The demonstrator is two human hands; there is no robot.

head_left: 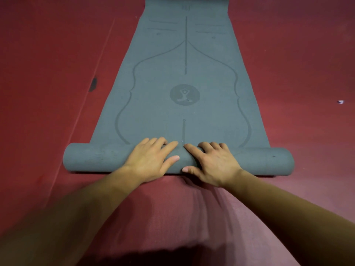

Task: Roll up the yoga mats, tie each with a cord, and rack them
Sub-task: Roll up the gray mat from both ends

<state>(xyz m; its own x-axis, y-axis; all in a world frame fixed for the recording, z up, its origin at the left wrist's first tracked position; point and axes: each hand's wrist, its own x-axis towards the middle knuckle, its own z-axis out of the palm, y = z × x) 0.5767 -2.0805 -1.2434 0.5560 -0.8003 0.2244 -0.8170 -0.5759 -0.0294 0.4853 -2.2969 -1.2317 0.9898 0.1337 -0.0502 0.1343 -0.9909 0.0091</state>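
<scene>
Grey-blue foam, matte and printed with alignment lines: the yoga mat lies lengthwise away from the person on the red floor. Its near end is wound into a thick roll that spans the mat's full width. Both hands sit close together at the middle of that roll. The left hand lies over the top with fingers nearly straight, pressing, and its thumb is spread on the near face. The right hand has its index finger stretched forward and the other fingers curled over the crest. Its thumb is tucked low on the near side, so it grips the roll.

I'd guess the mat is light, soft and springy, and grippy rather than slick. It would probably uncurl if let go, and telescope if pushed only from the centre. Taking hold wider, toward each end, would likely keep the edges square. Both ends of the roll look flush, as far as I can tell.

Ahead, most of the mat lies flat, so the rolling looks barely begun. The floor is wide on either side. A dark mark on the left and a small white scrap far to the right are both well apart from the mat. Something darker crosses the far end, but I cannot tell what it is.
</scene>
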